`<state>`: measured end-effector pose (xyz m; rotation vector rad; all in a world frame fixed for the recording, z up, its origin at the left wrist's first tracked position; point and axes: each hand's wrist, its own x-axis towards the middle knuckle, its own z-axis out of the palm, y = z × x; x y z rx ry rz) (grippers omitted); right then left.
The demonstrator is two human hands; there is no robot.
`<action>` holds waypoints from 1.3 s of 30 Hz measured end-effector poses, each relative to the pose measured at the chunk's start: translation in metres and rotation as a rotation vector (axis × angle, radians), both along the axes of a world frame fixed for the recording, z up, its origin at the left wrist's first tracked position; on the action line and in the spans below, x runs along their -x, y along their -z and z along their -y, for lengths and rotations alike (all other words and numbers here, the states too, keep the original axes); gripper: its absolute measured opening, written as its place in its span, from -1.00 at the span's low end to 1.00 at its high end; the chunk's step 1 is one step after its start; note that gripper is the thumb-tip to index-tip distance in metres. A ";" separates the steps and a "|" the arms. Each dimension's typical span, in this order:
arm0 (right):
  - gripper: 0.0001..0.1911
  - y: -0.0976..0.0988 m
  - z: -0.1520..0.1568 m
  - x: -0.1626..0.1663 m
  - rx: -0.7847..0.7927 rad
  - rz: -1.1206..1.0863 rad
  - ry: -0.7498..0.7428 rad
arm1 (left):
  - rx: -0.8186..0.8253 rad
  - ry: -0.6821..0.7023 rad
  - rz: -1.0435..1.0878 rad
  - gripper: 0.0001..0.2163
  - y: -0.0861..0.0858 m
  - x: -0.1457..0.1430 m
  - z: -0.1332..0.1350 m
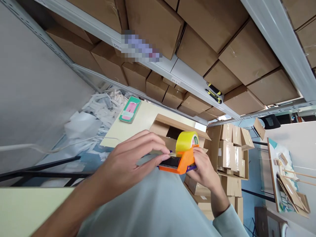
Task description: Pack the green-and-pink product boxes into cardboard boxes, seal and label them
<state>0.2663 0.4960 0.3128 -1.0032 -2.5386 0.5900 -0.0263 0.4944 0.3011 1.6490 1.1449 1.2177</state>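
Note:
My right hand grips an orange tape dispenser at its right side, close in front of my body. A roll of yellow packing tape sits on the dispenser. From the left, my left hand reaches to the dispenser's front, thumb and fingertips pinched together beside the roller. The pinch appears to be on the tape's loose end, a thin strip running toward the roll. Behind the dispenser, an open cardboard box stands on the pale table.
A green-and-pink package lies on the table's far left. Shelves of cardboard boxes rise behind, with two utility knives on a shelf edge. Stacked cartons stand at right. Crumpled white paper heaps at left, near a white cable.

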 end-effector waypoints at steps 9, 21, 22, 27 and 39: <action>-0.72 -0.030 -0.001 -0.011 0.375 0.216 0.002 | 0.127 -0.039 0.017 -0.75 0.020 -0.022 0.008; -0.68 -0.108 -0.077 -0.051 0.867 0.524 0.102 | 0.771 -0.134 0.534 -0.40 0.082 0.028 -0.016; -0.68 -0.111 -0.088 -0.050 0.903 0.529 0.115 | 0.792 -0.109 0.623 -0.40 0.087 0.022 -0.020; -0.60 -0.111 -0.136 -0.039 1.156 0.490 0.230 | 0.842 -0.135 0.798 -0.43 0.106 0.005 -0.039; -0.54 -0.025 -0.157 -0.038 1.434 0.337 0.135 | 0.995 -0.095 0.916 -0.46 0.123 0.024 -0.058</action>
